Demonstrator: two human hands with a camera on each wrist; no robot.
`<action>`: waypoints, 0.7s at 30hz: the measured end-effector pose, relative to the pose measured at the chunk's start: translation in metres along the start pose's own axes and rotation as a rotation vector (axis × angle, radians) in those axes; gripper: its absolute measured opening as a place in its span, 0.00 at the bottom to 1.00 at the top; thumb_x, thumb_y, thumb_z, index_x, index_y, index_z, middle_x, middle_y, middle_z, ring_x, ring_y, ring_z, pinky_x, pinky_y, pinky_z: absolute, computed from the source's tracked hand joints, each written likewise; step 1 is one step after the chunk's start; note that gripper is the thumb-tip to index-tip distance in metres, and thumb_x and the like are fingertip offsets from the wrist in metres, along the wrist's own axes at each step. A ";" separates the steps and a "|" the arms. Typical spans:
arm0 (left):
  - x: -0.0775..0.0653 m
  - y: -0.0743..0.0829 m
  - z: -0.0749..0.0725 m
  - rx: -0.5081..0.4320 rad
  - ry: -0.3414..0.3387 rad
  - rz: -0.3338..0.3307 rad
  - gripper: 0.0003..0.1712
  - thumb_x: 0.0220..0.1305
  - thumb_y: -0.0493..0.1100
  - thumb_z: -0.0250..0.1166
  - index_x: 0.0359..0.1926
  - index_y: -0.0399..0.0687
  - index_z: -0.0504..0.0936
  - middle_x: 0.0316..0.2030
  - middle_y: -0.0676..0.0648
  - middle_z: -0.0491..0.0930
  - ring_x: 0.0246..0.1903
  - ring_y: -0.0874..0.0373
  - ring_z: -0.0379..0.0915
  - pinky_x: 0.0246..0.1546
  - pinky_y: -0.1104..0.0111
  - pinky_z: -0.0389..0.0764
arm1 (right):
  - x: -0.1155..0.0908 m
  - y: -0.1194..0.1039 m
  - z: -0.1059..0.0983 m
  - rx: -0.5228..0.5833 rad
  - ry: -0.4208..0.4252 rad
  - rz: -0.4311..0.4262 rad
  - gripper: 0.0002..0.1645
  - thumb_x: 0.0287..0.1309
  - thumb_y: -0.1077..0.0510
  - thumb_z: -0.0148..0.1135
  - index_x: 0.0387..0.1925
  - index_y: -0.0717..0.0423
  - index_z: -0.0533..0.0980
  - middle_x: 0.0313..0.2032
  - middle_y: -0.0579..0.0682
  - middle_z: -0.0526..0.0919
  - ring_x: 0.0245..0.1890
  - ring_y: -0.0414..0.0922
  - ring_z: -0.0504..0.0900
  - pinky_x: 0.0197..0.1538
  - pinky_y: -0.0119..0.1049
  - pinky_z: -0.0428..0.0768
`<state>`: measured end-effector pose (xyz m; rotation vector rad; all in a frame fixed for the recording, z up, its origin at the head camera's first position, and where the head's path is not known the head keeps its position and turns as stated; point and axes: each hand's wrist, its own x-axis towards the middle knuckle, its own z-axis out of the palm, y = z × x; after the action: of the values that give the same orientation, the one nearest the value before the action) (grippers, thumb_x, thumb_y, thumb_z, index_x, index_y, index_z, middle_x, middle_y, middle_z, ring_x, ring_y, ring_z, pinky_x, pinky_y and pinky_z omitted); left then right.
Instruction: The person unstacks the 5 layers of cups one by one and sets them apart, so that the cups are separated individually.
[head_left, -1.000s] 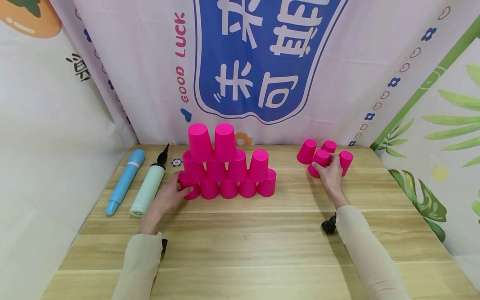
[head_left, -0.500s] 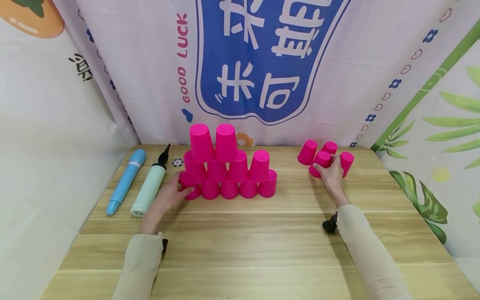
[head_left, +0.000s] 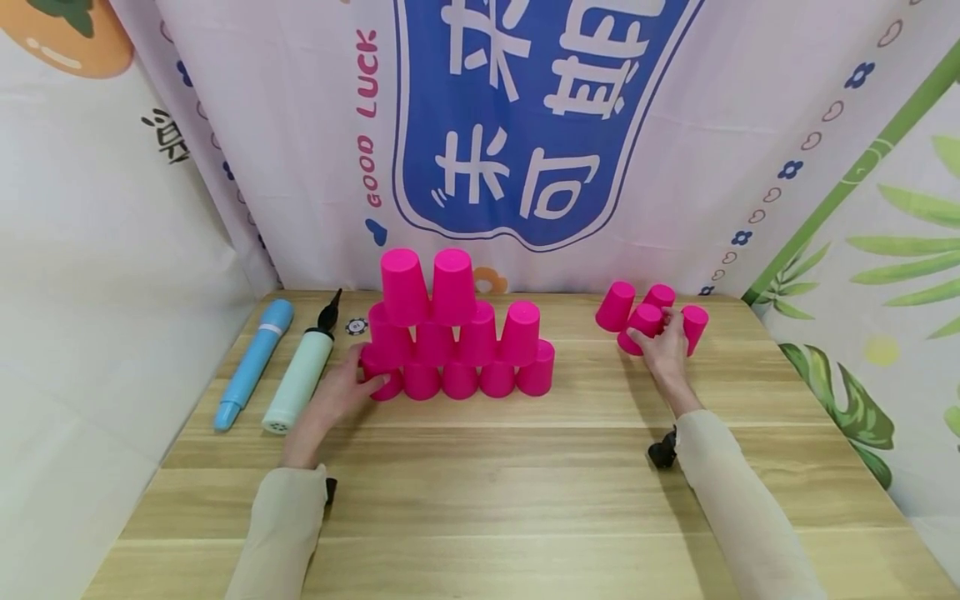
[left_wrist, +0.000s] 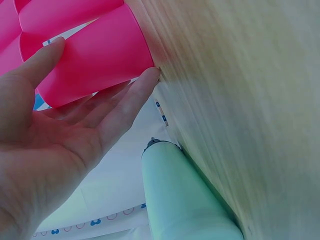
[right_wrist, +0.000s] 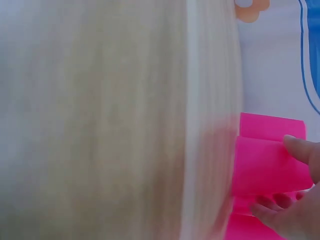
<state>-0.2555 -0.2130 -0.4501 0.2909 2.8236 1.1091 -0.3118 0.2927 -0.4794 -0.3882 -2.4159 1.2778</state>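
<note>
Pale wood grain runs bare across the near half of the table (head_left: 525,517), from the front edge up to the cups, with curtain walls closing the back and both sides. A wide bare gap separates the pink cup pyramid (head_left: 457,333) from the four loose cups near the back right corner. The left hand (head_left: 341,396) cups the pyramid's end cup (left_wrist: 95,55) at bottom left, thumb and fingers wrapped loosely round it, just beside the mint pump (head_left: 298,379). The right hand (head_left: 660,350) grips the front loose cup (head_left: 641,325) between thumb and fingers.
</note>
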 end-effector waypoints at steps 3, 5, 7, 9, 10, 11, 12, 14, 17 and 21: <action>0.000 0.001 -0.001 0.001 -0.004 0.000 0.39 0.69 0.45 0.59 0.70 0.32 0.50 0.59 0.28 0.69 0.58 0.33 0.67 0.57 0.46 0.71 | -0.007 -0.005 -0.003 0.003 0.021 -0.061 0.47 0.55 0.61 0.68 0.69 0.64 0.51 0.63 0.67 0.65 0.61 0.62 0.68 0.64 0.52 0.69; 0.000 0.002 -0.002 0.006 -0.006 -0.001 0.39 0.69 0.45 0.58 0.70 0.32 0.50 0.59 0.28 0.69 0.58 0.33 0.68 0.56 0.46 0.72 | -0.014 -0.012 -0.006 -0.016 0.049 -0.148 0.48 0.55 0.62 0.68 0.70 0.64 0.51 0.62 0.68 0.64 0.60 0.63 0.68 0.63 0.53 0.69; 0.000 0.002 -0.003 0.012 -0.004 0.002 0.39 0.69 0.45 0.58 0.70 0.31 0.50 0.59 0.28 0.70 0.57 0.33 0.68 0.56 0.46 0.72 | -0.024 -0.026 -0.009 -0.032 0.082 -0.256 0.46 0.55 0.63 0.68 0.69 0.65 0.52 0.61 0.68 0.63 0.58 0.63 0.69 0.61 0.55 0.71; 0.001 0.001 -0.004 0.018 0.000 0.002 0.39 0.69 0.45 0.58 0.70 0.32 0.50 0.59 0.29 0.70 0.57 0.33 0.68 0.56 0.46 0.72 | -0.034 -0.044 -0.012 -0.041 0.107 -0.361 0.44 0.56 0.63 0.67 0.69 0.64 0.54 0.60 0.67 0.64 0.57 0.62 0.70 0.60 0.56 0.71; 0.002 0.001 -0.005 0.020 0.001 0.004 0.39 0.68 0.45 0.59 0.70 0.32 0.50 0.59 0.29 0.70 0.57 0.33 0.68 0.56 0.46 0.72 | -0.038 -0.055 -0.013 -0.032 0.113 -0.405 0.43 0.57 0.62 0.67 0.68 0.63 0.55 0.60 0.66 0.64 0.57 0.61 0.70 0.60 0.55 0.72; 0.002 0.001 -0.005 0.023 0.002 0.003 0.39 0.68 0.46 0.58 0.70 0.32 0.50 0.59 0.29 0.69 0.58 0.33 0.68 0.56 0.46 0.71 | -0.043 -0.067 -0.014 -0.010 0.115 -0.449 0.42 0.57 0.62 0.67 0.67 0.64 0.56 0.60 0.65 0.65 0.57 0.60 0.70 0.60 0.55 0.71; 0.002 0.001 -0.006 0.025 0.004 0.004 0.39 0.69 0.46 0.58 0.70 0.31 0.50 0.59 0.29 0.70 0.57 0.33 0.68 0.56 0.46 0.72 | -0.047 -0.079 -0.014 0.017 0.114 -0.493 0.40 0.57 0.62 0.67 0.67 0.64 0.58 0.59 0.65 0.66 0.58 0.59 0.70 0.60 0.54 0.71; 0.002 0.001 -0.006 0.023 0.005 0.000 0.39 0.69 0.45 0.58 0.70 0.31 0.50 0.59 0.28 0.69 0.58 0.33 0.68 0.56 0.46 0.72 | -0.056 -0.104 -0.012 0.064 0.113 -0.582 0.37 0.58 0.61 0.66 0.65 0.64 0.61 0.59 0.62 0.69 0.60 0.56 0.69 0.63 0.50 0.69; 0.001 0.001 -0.004 0.012 0.001 0.002 0.39 0.69 0.45 0.58 0.70 0.31 0.50 0.59 0.28 0.69 0.57 0.33 0.68 0.56 0.46 0.72 | -0.071 -0.140 -0.004 0.131 0.123 -0.780 0.33 0.56 0.65 0.67 0.62 0.67 0.65 0.58 0.62 0.71 0.61 0.55 0.70 0.65 0.46 0.67; 0.001 -0.001 0.000 0.002 0.000 0.009 0.39 0.68 0.46 0.59 0.70 0.32 0.51 0.59 0.29 0.70 0.58 0.34 0.67 0.57 0.46 0.71 | -0.094 -0.183 0.014 0.195 0.065 -0.954 0.33 0.54 0.67 0.68 0.61 0.67 0.67 0.59 0.60 0.73 0.62 0.53 0.70 0.65 0.43 0.68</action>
<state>-0.2562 -0.2134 -0.4507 0.3039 2.8270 1.1078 -0.2463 0.1436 -0.3526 0.6914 -1.9437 0.9817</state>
